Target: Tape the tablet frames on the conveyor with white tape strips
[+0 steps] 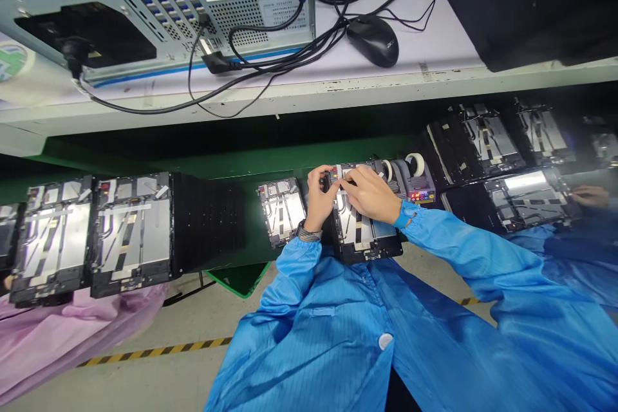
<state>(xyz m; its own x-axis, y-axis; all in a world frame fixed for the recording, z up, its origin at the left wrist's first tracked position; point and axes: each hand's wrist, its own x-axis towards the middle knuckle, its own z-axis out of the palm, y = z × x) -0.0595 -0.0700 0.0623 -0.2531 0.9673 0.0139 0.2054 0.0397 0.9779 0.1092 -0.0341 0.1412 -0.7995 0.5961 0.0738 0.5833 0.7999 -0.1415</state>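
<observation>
Tablet-like device (356,232) with bare inner parts, at the near edge of the green tabletop (255,244), right in front of the wearer's blue coat (318,347). Left hand (319,198) at the far left corner, with a dark band (309,234) around the wrist; right hand (374,194) across the upper part from the right, with a blue band (404,214) at the cuff. Fingers of both hands bent and close together over that corner; impossible to tell whether clamped on anything small. Just right of the device, a tape dispenser (421,188) with a lit display and a roll of pale tape (421,163). To the left, near the left hand, a second opened device (282,211), then a row of dark panels (207,215), then two more opened devices (132,225) side by side, near a co-worker's pink sleeve (96,328). Off to the right, another person's hand (591,196) beside a shiny opened device (528,193). Above, on a white shelf (415,82), a computer case (178,51), a black mouse (373,40) and tangled cables (313,51).
</observation>
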